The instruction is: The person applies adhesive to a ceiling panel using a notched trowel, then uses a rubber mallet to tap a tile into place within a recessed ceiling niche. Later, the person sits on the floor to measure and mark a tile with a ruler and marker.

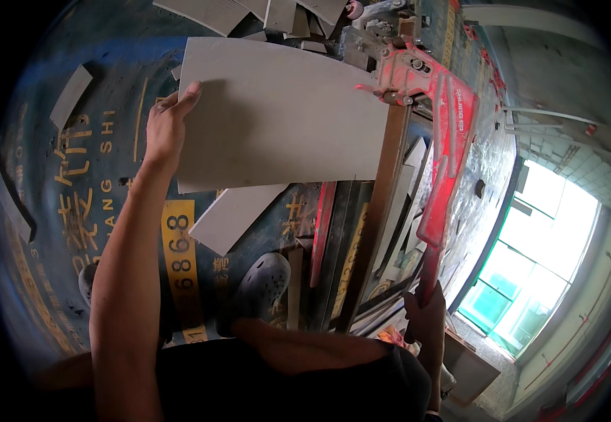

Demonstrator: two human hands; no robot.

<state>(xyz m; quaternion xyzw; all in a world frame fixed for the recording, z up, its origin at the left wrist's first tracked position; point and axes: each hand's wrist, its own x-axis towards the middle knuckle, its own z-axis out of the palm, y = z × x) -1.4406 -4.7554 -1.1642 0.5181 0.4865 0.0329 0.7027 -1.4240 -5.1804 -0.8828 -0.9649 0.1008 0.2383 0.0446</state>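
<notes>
A large grey tile (284, 116) lies flat in front of me, its right end at the steel rail (376, 225) of a manual tile cutter. My left hand (166, 125) is closed on the tile's left edge, thumb on the top face and the other fingers partly hidden at the edge. Lower right, my right hand (425, 320) wraps round the grip end of the cutter's long red lever (445, 162). The lever slants up from my hand to the cutter's red carriage head (407, 74), beside the tile's far right corner.
An off-cut tile strip (239, 214) lies at the big tile's near edge, above my grey clog (263, 285). Further strips (71, 96) lie left on the dark printed floor sheet (116, 211). Broken tile pieces (207, 14) are heaped at the far side. A bright window (523, 260) stands right.
</notes>
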